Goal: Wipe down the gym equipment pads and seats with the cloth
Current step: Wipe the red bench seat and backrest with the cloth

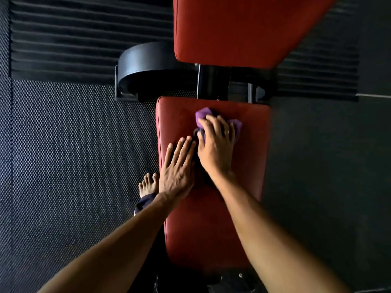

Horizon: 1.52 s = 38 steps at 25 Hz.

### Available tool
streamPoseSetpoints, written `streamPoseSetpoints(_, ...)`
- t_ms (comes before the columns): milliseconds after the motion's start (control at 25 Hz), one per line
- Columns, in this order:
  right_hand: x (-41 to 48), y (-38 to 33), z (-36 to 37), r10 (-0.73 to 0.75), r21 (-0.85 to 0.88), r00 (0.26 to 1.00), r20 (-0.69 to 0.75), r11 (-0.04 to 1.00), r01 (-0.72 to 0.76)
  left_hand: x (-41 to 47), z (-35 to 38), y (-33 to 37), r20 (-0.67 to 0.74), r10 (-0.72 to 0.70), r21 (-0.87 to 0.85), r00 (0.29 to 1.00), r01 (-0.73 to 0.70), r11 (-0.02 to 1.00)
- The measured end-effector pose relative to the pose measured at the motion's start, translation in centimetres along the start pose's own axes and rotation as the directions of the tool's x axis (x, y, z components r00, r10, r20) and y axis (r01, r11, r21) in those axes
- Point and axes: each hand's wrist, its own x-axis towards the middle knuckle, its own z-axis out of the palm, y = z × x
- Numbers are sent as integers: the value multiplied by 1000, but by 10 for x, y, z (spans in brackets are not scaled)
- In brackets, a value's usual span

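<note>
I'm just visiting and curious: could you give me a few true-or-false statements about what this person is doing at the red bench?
1. The cloth is purple. True.
2. The left hand holds the cloth. False: the right hand holds it, and the left hand lies flat on the seat pad.
3. The cloth is on the back pad. False: it is on the seat pad, short of the back pad.
4. A bare foot stands on the floor beside the seat pad. True.
</note>
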Motion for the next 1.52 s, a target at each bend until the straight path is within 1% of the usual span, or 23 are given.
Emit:
streamPoseSetpoints(80, 48, 1, 1, -52, -15, 998, 19, 999, 52, 1, -2, 2, -15, -32, -24, 999, 31, 999)
streamPoseSetpoints(160, 57, 13, -7, -78, -35, 997, 22, 996, 78, 3, -4, 2, -25, -90, -39, 996, 89, 995)
streamPoseSetpoints(200, 47, 20, -12, -54, -46, 998, 8, 997, 55, 6, -5, 0, -38, -125, -47, 991, 123, 991)
streamPoseSetpoints(280, 12, 30, -22, 42, -67, 999, -31, 997, -44, 15, -7, -6, -82, -168, -67, 982, 163, 984)
streamPoseSetpoints(360, -24, 23, -22, 70, -56, 998, -6, 996, -70, 24, -8, -12, -123, -195, -88, 973, 185, 979)
streamPoseSetpoints(440, -36, 3, -14, 11, -19, 998, 60, 1000, -10, 29, -7, -15, -146, -221, -119, 964, 205, 971)
streamPoseSetpoints(480, -26, -7, -10, -30, 8, 997, 77, 1000, 30, 29, -7, -14, -152, -230, -129, 961, 212, 969)
streamPoseSetpoints(600, 34, -24, 10, -151, 67, 986, 67, 987, 146, 28, -7, -13, -151, -218, -122, 964, 201, 972)
streamPoseSetpoints(720, 83, -34, 17, -172, 55, 983, 56, 984, 169, 29, -7, -14, -154, -216, -120, 964, 199, 973)
streamPoseSetpoints(760, 83, -33, 14, -175, 49, 984, 46, 984, 173, 29, -7, -14, -156, -219, -123, 963, 201, 972)
streamPoseSetpoints(840, 68, -15, 4, -204, -39, 979, 16, 978, 205, 27, -7, -15, -154, -216, -134, 964, 196, 971)
streamPoseSetpoints(920, 56, 24, -9, -164, -133, 986, -4, 978, 162, 29, -6, -15, -144, -218, -137, 965, 198, 970)
streamPoseSetpoints(1000, 53, 57, -19, -77, -142, 997, -24, 987, 73, 30, -7, -14, -140, -226, -138, 964, 207, 969)
streamPoseSetpoints(1040, 54, 61, -20, -13, -126, 999, -33, 992, 8, 30, -6, -14, -140, -226, -133, 964, 208, 969)
streamPoseSetpoints(1120, 62, 40, -12, 138, -69, 989, -52, 988, -141, 30, -5, -15, -140, -222, -114, 965, 207, 972)
streamPoseSetpoints(1160, 67, 19, -5, 183, -28, 981, -58, 982, -184, 30, -4, -16, -144, -222, -104, 964, 208, 973)
streamPoseSetpoints(1200, 71, -4, 3, 185, 21, 981, -58, 983, -184, 30, -3, -15, -150, -222, -99, 963, 209, 973)
streamPoseSetpoints(1280, 77, -40, 13, 80, 98, 997, -16, 992, -78, 29, -2, -15, -158, -219, -94, 963, 206, 974)
streamPoseSetpoints(1320, 80, -43, 12, 14, 111, 1000, 24, 994, -17, 29, -2, -15, -154, -218, -91, 964, 206, 974)
streamPoseSetpoints(1400, 83, -17, 3, -89, 74, 994, 63, 994, 85, 30, -3, -14, -149, -217, -92, 965, 205, 974)
streamPoseSetpoints(1440, 80, 5, -3, -109, 25, 992, 60, 994, 108, 30, -3, -15, -147, -218, -96, 965, 205, 974)
streamPoseSetpoints(1520, 68, 48, -18, -59, -33, 997, 45, 998, 60, 30, -3, -16, -135, -219, -106, 966, 206, 973)
